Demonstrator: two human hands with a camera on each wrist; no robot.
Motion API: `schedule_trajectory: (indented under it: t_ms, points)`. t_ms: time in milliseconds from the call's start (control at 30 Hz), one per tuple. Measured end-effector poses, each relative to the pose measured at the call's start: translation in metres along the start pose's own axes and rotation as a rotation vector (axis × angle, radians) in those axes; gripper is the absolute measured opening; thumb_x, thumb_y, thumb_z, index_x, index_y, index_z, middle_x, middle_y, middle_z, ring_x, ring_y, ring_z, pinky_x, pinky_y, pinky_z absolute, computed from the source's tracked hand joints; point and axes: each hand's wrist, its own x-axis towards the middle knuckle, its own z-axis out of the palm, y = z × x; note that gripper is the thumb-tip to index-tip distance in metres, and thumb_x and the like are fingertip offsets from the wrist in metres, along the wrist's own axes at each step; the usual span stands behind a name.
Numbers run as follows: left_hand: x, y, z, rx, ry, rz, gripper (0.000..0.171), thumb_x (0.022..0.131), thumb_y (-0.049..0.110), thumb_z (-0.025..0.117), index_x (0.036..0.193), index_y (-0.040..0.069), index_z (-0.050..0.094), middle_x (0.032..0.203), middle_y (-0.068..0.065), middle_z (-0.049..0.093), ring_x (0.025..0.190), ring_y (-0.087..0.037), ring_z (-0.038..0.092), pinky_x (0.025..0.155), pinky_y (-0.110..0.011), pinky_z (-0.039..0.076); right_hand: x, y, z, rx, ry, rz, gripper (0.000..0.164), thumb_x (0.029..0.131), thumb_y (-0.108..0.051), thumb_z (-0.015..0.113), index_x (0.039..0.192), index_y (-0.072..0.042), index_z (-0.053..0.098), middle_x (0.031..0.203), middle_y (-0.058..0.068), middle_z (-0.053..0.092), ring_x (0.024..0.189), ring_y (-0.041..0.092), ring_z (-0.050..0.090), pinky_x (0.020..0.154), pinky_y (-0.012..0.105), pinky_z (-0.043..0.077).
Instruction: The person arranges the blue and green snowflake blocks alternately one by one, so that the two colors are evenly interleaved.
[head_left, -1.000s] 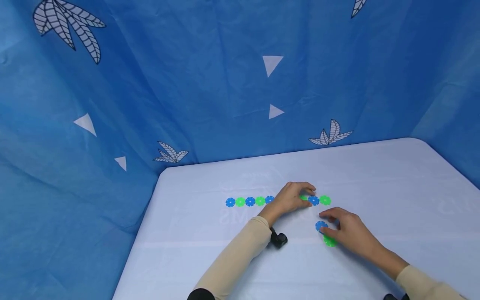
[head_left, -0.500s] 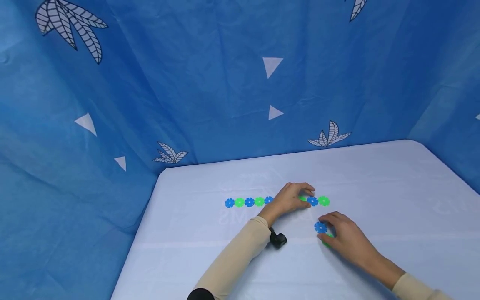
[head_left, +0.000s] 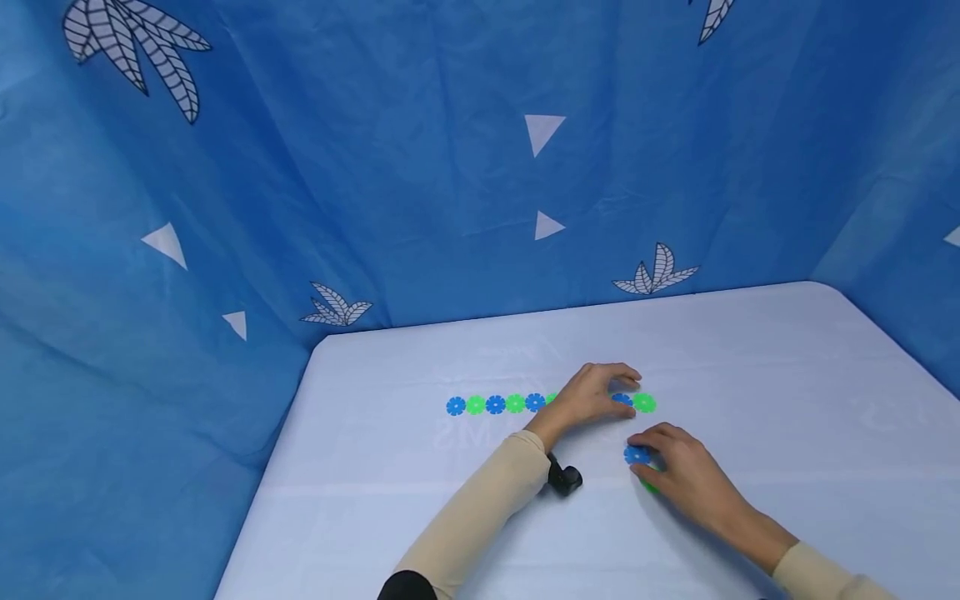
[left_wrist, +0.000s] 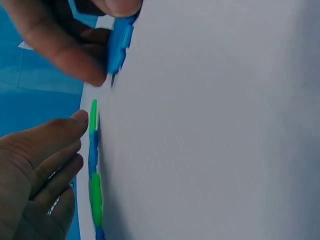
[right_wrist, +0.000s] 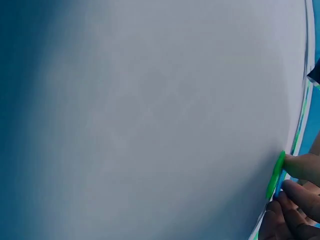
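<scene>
Blue and green plastic snowflake discs form a row (head_left: 496, 404) that runs sideways across the white table. My left hand (head_left: 594, 395) hovers around the right part of this row, its thumb on the near side and its fingers on the far side, hiding some discs. In the left wrist view its fairly straight fingers lie close beside a green disc (left_wrist: 96, 199). Nearer the front, my right hand (head_left: 688, 475) pinches a blue snowflake disc (head_left: 637, 455) between thumb and fingers. A green disc (right_wrist: 275, 175) sits against that blue one, mostly behind the thumb in the head view.
A small black camera (head_left: 564, 478) on the left wrist sticks out below the forearm. Behind the white table (head_left: 390, 500) hangs a blue curtain (head_left: 465, 167) with leaf and triangle prints.
My left hand has shifted slightly right along the row, covering more of a blue disc and baring a green one. My right thumb has moved off the blue disc's face to pinch it.
</scene>
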Motion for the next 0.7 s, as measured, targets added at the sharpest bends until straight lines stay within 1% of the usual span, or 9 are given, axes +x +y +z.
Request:
schedule_trajectory:
  t_ms: [100, 233, 433, 567, 700]
  points:
    - [0.003, 0.003, 0.004, -0.001, -0.003, -0.003, 0.049, 0.084, 0.02, 0.08, 0.13, 0.014, 0.063, 0.117, 0.007, 0.07, 0.122, -0.002, 0.053, 0.104, -0.017, 0.036, 0.001, -0.001, 0.0, 0.008, 0.005, -0.009, 0.032, 0.075, -0.01, 0.085, 0.104, -0.008, 0.073, 0.103, 0.001, 0.063, 0.094, 0.022, 0.063, 0.08, 0.044, 0.054]
    - [0.006, 0.004, 0.009, 0.014, 0.0, -0.02, 0.048, 0.084, 0.019, 0.08, 0.129, 0.014, 0.063, 0.116, 0.008, 0.07, 0.121, -0.001, 0.053, 0.104, -0.016, 0.036, 0.002, -0.001, 0.0, 0.01, -0.013, -0.019, 0.033, 0.074, -0.008, 0.084, 0.105, -0.007, 0.072, 0.105, 0.002, 0.061, 0.095, 0.021, 0.064, 0.08, 0.042, 0.055]
    - [0.007, 0.005, 0.01, 0.049, 0.012, -0.031, 0.046, 0.084, 0.021, 0.08, 0.128, 0.016, 0.064, 0.114, 0.01, 0.071, 0.118, -0.001, 0.056, 0.102, -0.016, 0.037, 0.004, -0.001, -0.002, 0.001, -0.05, -0.025, 0.034, 0.075, -0.009, 0.084, 0.107, -0.004, 0.072, 0.107, 0.005, 0.061, 0.096, 0.024, 0.064, 0.081, 0.043, 0.055]
    - [0.008, 0.005, 0.011, 0.073, 0.021, -0.031, 0.046, 0.084, 0.022, 0.081, 0.126, 0.017, 0.065, 0.112, 0.011, 0.071, 0.115, 0.0, 0.057, 0.101, -0.015, 0.037, 0.004, -0.001, -0.002, -0.003, -0.061, -0.018, 0.035, 0.075, -0.009, 0.084, 0.107, -0.004, 0.072, 0.106, 0.004, 0.062, 0.095, 0.023, 0.064, 0.08, 0.043, 0.055]
    - [0.009, 0.006, 0.012, 0.075, 0.023, -0.04, 0.045, 0.083, 0.022, 0.081, 0.126, 0.017, 0.065, 0.112, 0.011, 0.071, 0.113, 0.0, 0.058, 0.1, -0.015, 0.038, 0.003, 0.0, -0.002, -0.013, -0.064, -0.006, 0.034, 0.075, -0.011, 0.083, 0.107, -0.004, 0.073, 0.106, 0.004, 0.063, 0.095, 0.022, 0.064, 0.08, 0.044, 0.055]
